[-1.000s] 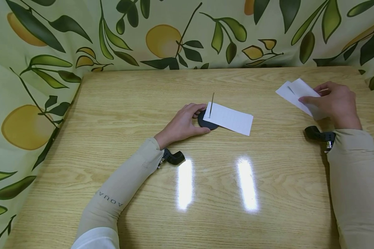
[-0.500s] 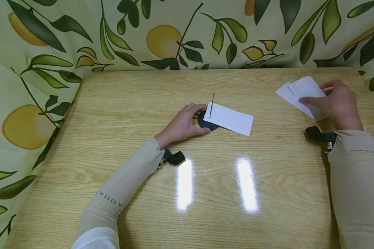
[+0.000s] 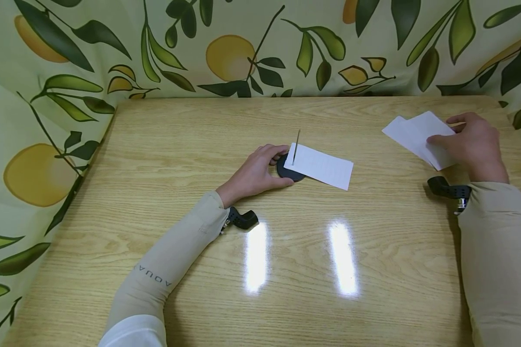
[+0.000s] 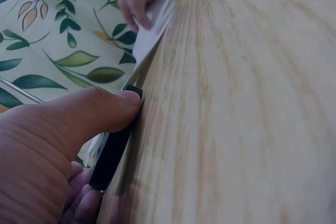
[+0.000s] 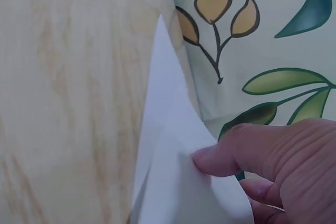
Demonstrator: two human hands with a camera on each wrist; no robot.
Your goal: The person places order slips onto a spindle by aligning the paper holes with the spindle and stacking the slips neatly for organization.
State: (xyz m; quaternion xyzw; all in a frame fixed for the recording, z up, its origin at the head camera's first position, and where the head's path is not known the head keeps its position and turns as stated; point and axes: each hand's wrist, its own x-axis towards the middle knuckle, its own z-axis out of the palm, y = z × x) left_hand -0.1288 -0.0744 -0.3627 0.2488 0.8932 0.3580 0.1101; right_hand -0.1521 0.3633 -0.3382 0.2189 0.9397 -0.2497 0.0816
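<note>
My hands are well apart over the table point(image 3: 191, 299). My left hand point(image 3: 258, 169) holds a round black base point(image 3: 286, 174) near the middle, with the thumb against the near side of its rim and the fingers curled round the far side. From the base a thin metal spike point(image 3: 297, 143) stands up, leaning very slightly, and passes through a white slip point(image 3: 323, 166) close to the slip's left end. That slip overhangs the base and stretches off to the right.

My right hand point(image 3: 473, 142) is near the table's far right corner, pinching the upper of some loose slips point(image 3: 425, 132) between thumb and fingers. The upper sheet bows under my thumb, and another sheet lies beneath it, turned at an angle; I can't fairly tell how many there are.

A black wrist camera point(image 3: 243, 220) sticks out from my left cuff, and a second camera point(image 3: 447, 189) from my right. Beige sleeves point(image 3: 165, 255) cover my forearms. Beyond the table hangs a pale cloth point(image 3: 317, 14) printed with leaves and orange fruit.
</note>
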